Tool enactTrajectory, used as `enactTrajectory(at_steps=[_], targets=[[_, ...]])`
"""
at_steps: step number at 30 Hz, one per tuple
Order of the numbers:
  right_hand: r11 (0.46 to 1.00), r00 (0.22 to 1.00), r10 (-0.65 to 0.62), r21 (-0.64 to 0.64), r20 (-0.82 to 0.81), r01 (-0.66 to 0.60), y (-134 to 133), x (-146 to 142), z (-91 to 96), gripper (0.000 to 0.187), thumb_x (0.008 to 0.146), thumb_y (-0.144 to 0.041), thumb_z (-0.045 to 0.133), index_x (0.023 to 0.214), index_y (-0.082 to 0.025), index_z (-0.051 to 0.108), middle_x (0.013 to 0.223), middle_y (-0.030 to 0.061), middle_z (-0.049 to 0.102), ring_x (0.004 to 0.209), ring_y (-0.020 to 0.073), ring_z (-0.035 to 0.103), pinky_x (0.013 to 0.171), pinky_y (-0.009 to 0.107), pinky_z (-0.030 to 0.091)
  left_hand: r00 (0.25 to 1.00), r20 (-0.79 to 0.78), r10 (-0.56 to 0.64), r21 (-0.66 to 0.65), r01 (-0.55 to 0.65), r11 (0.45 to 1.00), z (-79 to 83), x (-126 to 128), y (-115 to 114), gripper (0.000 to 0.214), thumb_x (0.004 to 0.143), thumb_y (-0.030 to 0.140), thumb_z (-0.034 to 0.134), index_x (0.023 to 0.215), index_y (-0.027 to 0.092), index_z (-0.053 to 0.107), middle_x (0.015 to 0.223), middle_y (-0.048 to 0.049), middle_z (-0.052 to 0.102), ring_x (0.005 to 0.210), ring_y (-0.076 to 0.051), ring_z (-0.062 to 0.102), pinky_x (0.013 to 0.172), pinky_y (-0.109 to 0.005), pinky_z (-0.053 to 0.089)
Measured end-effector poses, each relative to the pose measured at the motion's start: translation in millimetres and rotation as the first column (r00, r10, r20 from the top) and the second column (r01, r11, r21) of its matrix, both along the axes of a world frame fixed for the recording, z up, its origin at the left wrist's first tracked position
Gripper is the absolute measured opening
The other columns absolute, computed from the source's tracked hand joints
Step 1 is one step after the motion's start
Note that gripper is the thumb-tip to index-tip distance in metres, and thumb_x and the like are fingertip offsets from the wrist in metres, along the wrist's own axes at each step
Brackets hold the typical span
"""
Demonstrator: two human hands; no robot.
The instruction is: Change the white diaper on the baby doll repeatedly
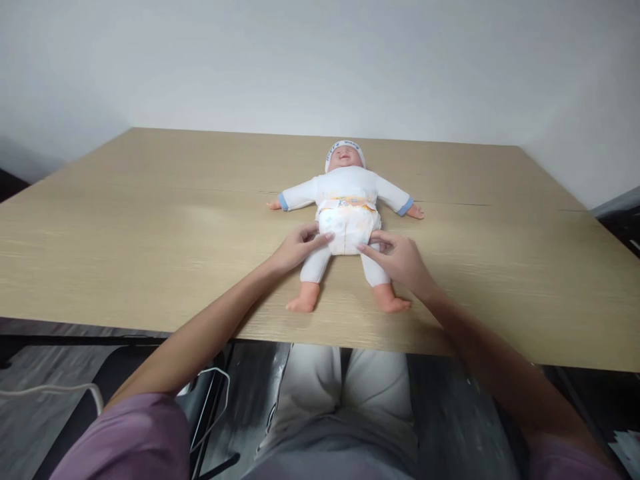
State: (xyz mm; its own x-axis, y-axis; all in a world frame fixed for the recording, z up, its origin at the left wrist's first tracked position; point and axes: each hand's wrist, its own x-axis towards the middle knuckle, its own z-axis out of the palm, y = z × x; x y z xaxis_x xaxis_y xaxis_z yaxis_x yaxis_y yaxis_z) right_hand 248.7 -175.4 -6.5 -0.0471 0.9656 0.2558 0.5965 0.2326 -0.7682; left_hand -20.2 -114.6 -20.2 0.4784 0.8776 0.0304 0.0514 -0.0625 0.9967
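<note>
A baby doll [346, 180] in a white suit with blue cuffs lies on its back, arms spread and feet toward me. Round its hips is a white diaper [347, 230] with an orange-patterned waistband. My left hand [300, 248] is at the leg edge on the diaper's left side, thumb on the front and fingers partly hidden beside the hip. On the opposite leg edge, my right hand [397, 257] pinches the diaper's border between thumb and fingers. Both forearms rest near the table's front edge.
The doll lies on a wide wooden table [175, 233] whose far side meets a pale wall [320, 67]. Below the front edge are my legs [345, 380], a dark chair at left and a white cable [55, 389].
</note>
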Motion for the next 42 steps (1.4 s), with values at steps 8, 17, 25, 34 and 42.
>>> enactTrajectory(at_steps=[8,17,25,34,42], targets=[[0.933,0.995,-0.077,0.355,0.061,0.050,-9,17,-12.8,0.030,0.111,-0.048,0.065,0.117,-0.023,0.081,0.109,0.0088,0.085,0.093,0.0260,0.074,0.096,0.043,0.059,0.985,-0.027,0.170,0.235,-0.159,0.959,-10.8,-16,-4,0.051,0.100,0.063,0.078,0.126,0.019,0.075,0.129,-0.0114,0.082,0.113,-0.025,0.076,0.103,-0.038,0.059],[0.890,0.840,-0.309,0.447,0.445,0.090,83,74,-44.4,0.064,0.108,-0.049,0.058,0.162,-0.016,0.052,0.160,0.0231,0.062,0.141,0.0418,0.058,0.120,0.062,0.046,0.688,-0.387,0.614,0.834,-0.023,0.551,-24.6,-40,74,0.063,0.106,0.057,0.060,0.152,0.014,0.059,0.160,-0.0233,0.059,0.146,-0.040,0.053,0.128,-0.058,0.036],[0.916,0.794,-0.357,0.353,0.492,0.193,150,60,-42.6,0.047,0.104,-0.036,0.058,0.143,-0.011,0.064,0.136,0.0252,0.071,0.128,0.0426,0.061,0.113,0.059,0.050,0.513,-0.587,0.626,0.738,0.021,0.674,-22.6,-28,141,0.066,0.102,0.059,0.058,0.147,0.012,0.062,0.145,-0.0233,0.070,0.134,-0.043,0.060,0.118,-0.055,0.042],[0.853,0.914,-0.379,0.437,0.145,0.284,101,46,0.2,0.035,0.090,-0.031,0.063,0.122,-0.021,0.071,0.122,0.0152,0.080,0.115,0.0351,0.071,0.104,0.051,0.059,0.456,-0.561,0.691,0.682,-0.218,0.698,50.3,-16,45,0.044,0.095,0.054,0.069,0.121,0.020,0.060,0.120,-0.0161,0.076,0.113,-0.037,0.070,0.100,-0.049,0.053],[0.951,0.986,-0.049,0.309,0.157,-0.002,-101,81,26.0,0.035,0.087,-0.040,0.073,0.120,-0.029,0.076,0.112,0.0115,0.082,0.100,0.0367,0.077,0.085,0.049,0.064,0.807,-0.524,0.271,0.229,-0.173,0.958,28.0,-20,-252,0.056,0.073,0.051,0.086,0.117,0.032,0.057,0.106,-0.0074,0.073,0.094,-0.035,0.072,0.080,-0.052,0.061]])
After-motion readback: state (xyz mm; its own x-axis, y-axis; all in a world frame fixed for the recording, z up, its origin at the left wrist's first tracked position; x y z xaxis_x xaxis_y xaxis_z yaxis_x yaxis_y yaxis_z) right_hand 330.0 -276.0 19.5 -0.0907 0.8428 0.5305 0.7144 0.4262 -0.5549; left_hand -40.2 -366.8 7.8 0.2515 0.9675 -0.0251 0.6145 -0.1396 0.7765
